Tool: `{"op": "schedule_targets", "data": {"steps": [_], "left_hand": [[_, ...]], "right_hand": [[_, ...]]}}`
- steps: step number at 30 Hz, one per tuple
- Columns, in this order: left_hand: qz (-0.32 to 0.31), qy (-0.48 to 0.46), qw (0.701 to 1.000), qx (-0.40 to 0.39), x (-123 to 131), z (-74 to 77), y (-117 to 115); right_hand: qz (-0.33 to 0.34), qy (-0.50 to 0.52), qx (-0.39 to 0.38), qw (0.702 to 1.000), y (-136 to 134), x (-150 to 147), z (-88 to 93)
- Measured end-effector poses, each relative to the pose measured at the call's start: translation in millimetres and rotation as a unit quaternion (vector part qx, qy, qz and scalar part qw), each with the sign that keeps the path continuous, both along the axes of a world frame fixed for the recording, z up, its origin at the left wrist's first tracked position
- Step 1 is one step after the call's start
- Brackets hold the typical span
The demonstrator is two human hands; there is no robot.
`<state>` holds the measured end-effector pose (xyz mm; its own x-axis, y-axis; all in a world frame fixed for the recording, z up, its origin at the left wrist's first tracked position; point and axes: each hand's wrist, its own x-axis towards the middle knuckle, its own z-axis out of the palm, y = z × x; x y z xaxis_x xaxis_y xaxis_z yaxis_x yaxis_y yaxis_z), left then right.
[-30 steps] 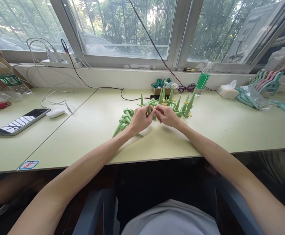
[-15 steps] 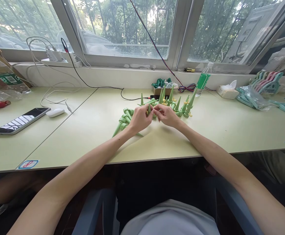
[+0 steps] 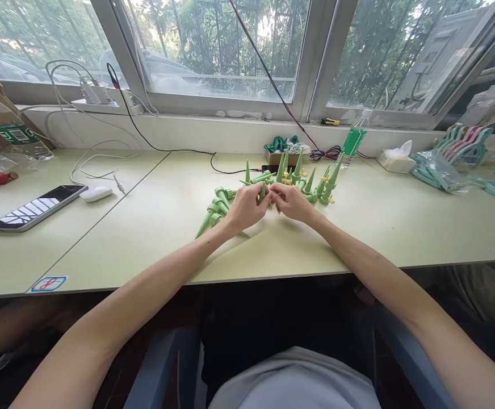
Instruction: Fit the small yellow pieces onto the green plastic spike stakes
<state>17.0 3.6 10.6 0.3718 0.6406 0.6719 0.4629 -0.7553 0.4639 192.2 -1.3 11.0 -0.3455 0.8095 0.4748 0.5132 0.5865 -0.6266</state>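
Note:
My left hand [image 3: 248, 207] is closed around a green plant watering spike [image 3: 262, 192], whose tapered tip shows above the fingers. Close against it, my right hand [image 3: 290, 201] has its fingertips pinched together at the spike's end; what lies in them is hidden. Left of my hands several green spikes [image 3: 218, 209] lie in a loose pile on the table. Behind and to the right stand several upright green spikes [image 3: 331, 184] with small yellow valves, others lying among them.
A small cardboard box [image 3: 280, 158] with green wrappers sits behind the spikes, beside a coiled cable [image 3: 326, 153] and a green-labelled bottle [image 3: 353, 139]. At left lie a phone [image 3: 37, 209] and white mouse [image 3: 96, 194]. Tissues [image 3: 396, 159] and plastic hangers [image 3: 464, 147] are at right.
My hands stay together, shifting only slightly to the right in view. The spike in my left hand has tilted a little to the right.

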Motion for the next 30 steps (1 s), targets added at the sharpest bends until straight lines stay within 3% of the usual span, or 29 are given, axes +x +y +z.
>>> {"op": "schedule_targets", "data": {"steps": [30], "left_hand": [[-0.007, 0.014, 1.0, -0.009, 0.9, -2.5, 0.0]], "right_hand": [[-0.003, -0.026, 0.016, 1.0, 2.3, 0.7, -3.1]]}}
